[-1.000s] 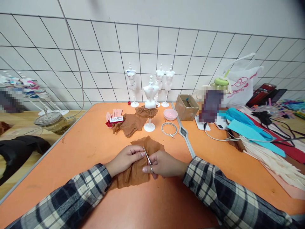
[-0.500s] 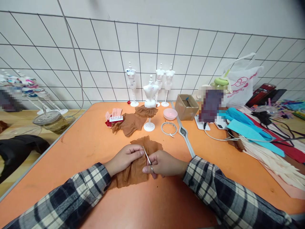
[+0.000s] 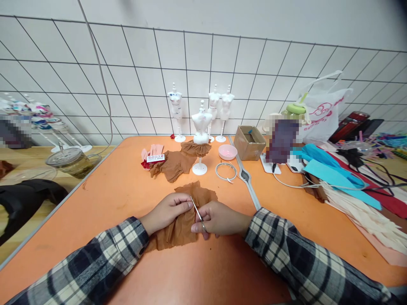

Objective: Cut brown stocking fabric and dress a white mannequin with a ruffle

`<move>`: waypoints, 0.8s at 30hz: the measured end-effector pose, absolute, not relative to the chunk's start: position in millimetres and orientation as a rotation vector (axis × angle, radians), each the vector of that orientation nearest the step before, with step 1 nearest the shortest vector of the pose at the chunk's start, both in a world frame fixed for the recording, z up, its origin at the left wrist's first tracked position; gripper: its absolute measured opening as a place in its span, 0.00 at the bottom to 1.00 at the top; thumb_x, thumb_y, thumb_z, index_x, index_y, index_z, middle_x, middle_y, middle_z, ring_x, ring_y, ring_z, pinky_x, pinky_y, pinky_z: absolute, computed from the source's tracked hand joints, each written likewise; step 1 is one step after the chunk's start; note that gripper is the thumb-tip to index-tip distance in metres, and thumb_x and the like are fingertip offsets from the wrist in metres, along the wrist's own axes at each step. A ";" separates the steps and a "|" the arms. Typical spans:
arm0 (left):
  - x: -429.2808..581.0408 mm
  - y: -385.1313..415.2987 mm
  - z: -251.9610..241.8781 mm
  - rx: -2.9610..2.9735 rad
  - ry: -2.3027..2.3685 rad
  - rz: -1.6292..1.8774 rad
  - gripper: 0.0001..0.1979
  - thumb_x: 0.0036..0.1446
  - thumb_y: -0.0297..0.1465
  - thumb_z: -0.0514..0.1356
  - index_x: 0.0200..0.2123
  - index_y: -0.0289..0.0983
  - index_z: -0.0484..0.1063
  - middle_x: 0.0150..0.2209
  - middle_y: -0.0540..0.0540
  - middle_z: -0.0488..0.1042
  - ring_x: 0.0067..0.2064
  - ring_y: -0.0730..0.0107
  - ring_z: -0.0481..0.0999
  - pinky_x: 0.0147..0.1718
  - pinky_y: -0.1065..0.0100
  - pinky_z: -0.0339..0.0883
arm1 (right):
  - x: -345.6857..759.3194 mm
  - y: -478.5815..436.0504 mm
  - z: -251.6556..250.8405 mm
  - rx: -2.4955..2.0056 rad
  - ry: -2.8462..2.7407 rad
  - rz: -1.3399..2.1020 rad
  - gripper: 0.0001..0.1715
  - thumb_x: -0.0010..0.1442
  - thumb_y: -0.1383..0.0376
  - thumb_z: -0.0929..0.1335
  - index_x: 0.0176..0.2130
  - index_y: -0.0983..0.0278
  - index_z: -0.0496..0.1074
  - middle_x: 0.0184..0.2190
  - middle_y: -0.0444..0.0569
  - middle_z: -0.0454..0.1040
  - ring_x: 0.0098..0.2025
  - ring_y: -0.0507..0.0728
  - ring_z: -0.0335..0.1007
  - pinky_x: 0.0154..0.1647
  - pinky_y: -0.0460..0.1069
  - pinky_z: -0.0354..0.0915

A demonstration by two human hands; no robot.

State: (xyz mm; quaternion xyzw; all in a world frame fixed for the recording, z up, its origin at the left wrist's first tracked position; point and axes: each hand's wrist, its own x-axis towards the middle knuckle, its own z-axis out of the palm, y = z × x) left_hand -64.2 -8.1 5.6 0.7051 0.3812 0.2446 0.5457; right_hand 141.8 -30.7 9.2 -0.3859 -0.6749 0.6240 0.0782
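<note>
A piece of brown crepe paper or thin fabric [image 3: 178, 235] lies crumpled on the orange table under both hands. My left hand [image 3: 173, 209] pinches it between thumb and fingers near its middle. In my right hand [image 3: 218, 218] is a small pair of scissors [image 3: 198, 212], fingers closed round the handles. The blades point up and left, their tips touching the left fingertips at the brown piece. Beyond the hands stands a small white dress form [image 3: 201, 123] with a brown ruffle [image 3: 195, 148] round its hips. More brown material [image 3: 173, 165] lies to its left.
Behind are several small mannequins [image 3: 213, 101], a pink bowl [image 3: 227, 152], a cardboard box [image 3: 250, 146] and a ring of wire [image 3: 226, 171]. Cables, a phone [image 3: 282, 142] and strips of coloured material [image 3: 343, 182] cover the right side. A glass jar [image 3: 70, 161] stands at left.
The view has shifted very slightly. Both hands, the scissors and the brown piece keep almost the same positions.
</note>
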 end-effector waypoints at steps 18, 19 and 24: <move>-64.1 -8.2 6.6 1.685 0.924 0.569 0.16 0.59 0.39 0.57 0.25 0.33 0.71 0.25 0.51 0.68 0.29 0.72 0.66 0.30 0.71 0.61 | 142.6 -30.7 10.0 -1.118 -2.030 1.871 0.19 0.57 0.52 0.69 0.29 0.66 0.71 0.20 0.42 0.71 0.21 0.47 0.62 0.18 0.40 0.59; -64.0 -8.2 6.7 1.687 0.923 0.572 0.16 0.59 0.39 0.57 0.25 0.33 0.71 0.25 0.51 0.68 0.29 0.71 0.66 0.30 0.71 0.61 | 142.4 -30.6 9.4 -1.124 -2.034 1.866 0.18 0.57 0.53 0.69 0.29 0.66 0.71 0.20 0.42 0.71 0.20 0.47 0.61 0.18 0.40 0.59; -65.2 -8.1 4.2 1.705 0.915 0.561 0.16 0.59 0.39 0.57 0.25 0.34 0.70 0.24 0.52 0.66 0.29 0.72 0.65 0.30 0.72 0.61 | 141.9 -30.0 7.1 -1.108 -2.051 1.873 0.19 0.58 0.51 0.68 0.32 0.65 0.71 0.23 0.43 0.73 0.22 0.47 0.63 0.17 0.39 0.58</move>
